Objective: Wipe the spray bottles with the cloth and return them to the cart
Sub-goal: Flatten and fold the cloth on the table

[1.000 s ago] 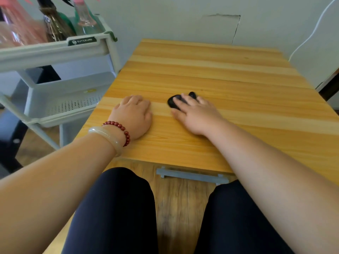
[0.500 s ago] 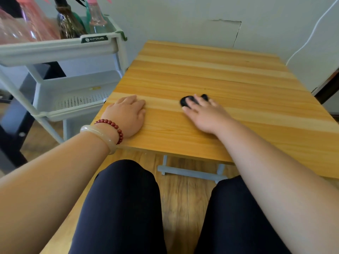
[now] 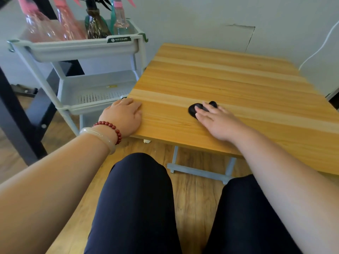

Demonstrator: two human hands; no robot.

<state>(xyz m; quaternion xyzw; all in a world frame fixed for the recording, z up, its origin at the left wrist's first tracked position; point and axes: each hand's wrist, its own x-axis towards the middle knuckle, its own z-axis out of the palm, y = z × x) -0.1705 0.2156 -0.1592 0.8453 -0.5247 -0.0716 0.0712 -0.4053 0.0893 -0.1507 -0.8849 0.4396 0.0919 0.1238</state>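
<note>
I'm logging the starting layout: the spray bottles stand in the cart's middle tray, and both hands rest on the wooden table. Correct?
Not quite. The head view shows the spray bottles standing in the top tray of the cart, not the middle one. The left hand and right hand do rest on the wooden table.

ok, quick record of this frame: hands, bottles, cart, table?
left hand: flat on light wooden table, near-left corner
right hand: straight fingers resting on small black object; cloth or not, cannot tell
cart: grey plastic tiered cart, left of table
bottles: pink-topped clear plastic spray bottles standing in top tray
task: no bottle out yet
</note>
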